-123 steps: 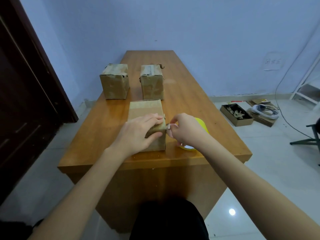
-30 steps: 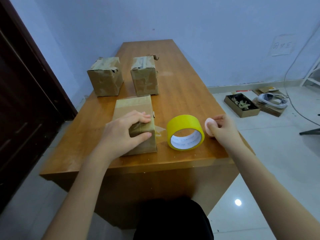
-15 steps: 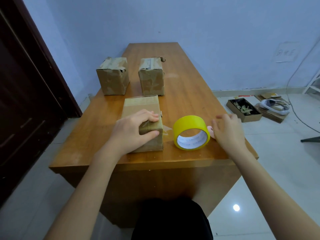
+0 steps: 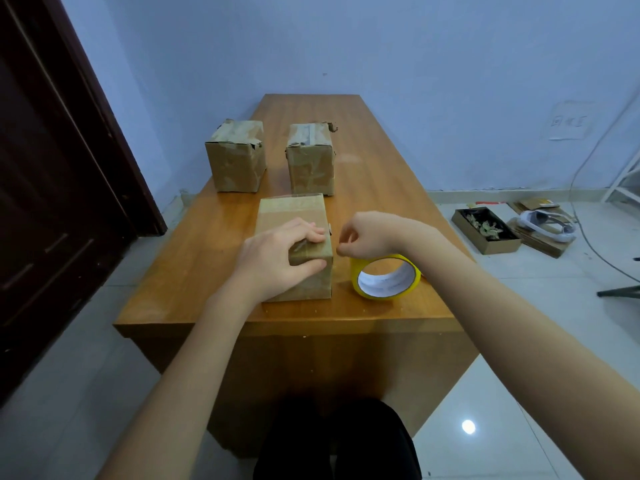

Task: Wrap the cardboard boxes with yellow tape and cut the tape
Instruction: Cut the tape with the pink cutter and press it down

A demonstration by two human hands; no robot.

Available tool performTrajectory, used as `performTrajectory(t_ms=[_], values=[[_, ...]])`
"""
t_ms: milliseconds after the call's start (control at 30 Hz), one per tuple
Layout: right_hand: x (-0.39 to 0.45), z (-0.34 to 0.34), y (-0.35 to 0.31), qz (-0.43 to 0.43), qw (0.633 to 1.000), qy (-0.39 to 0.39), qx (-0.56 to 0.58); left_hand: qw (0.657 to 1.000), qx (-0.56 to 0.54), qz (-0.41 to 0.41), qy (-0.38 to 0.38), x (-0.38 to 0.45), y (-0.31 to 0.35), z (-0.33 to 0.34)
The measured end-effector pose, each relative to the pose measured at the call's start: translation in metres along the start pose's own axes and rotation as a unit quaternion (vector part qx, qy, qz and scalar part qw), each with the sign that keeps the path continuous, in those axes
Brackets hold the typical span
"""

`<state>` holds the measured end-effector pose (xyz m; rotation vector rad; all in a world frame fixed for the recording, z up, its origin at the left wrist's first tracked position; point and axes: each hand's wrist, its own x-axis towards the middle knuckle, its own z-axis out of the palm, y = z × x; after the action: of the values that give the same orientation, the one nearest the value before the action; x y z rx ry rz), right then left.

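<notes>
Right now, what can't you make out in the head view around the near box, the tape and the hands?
- Right hand: fingers curled beside the near cardboard box; what they pinch, if anything, is too small to tell.
- Yellow tape roll: its far side is hidden by the right wrist; no free end can be seen.
- Near box top: partly covered by the left hand.
- Table: no cutter visible.

1. The left hand covers the near box's front top corner.
2. The right hand's fingertips curl out of sight; any tape pinched there cannot be told.
3. The tape roll's 12 o'clock rim is hidden behind that wrist.
</notes>
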<state>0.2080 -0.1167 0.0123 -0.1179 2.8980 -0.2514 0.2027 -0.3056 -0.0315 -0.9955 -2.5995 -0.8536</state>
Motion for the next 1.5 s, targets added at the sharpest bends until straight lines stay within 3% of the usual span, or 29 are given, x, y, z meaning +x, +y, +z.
performTrajectory(t_ms=[67,233,500,700,967,1500], values=[[0.001,0.003,-0.003,0.015,0.998,-0.056,0.018,1.0,0.003,0.0,0.001,0.0,0.0,0.0],[-0.007,0.0,0.002,0.012,0.997,-0.06,0.045,1.0,0.008,-0.018,-0.004,0.0,0.003,0.0],[-0.035,0.008,0.01,0.036,0.987,0.029,0.151,1.0,0.003,-0.026,-0.002,0.0,0.004,0.0],[-0.047,0.024,0.006,0.074,0.979,0.161,0.097,1.0,0.009,-0.022,-0.012,0.0,0.003,-0.001],[-0.056,0.032,-0.007,0.096,0.965,0.244,-0.003,0.999,0.03,-0.004,-0.025,0.002,0.001,-0.001],[-0.077,0.033,0.0,0.123,0.951,0.282,0.014,0.999,0.031,0.015,-0.042,0.001,0.003,-0.005]])
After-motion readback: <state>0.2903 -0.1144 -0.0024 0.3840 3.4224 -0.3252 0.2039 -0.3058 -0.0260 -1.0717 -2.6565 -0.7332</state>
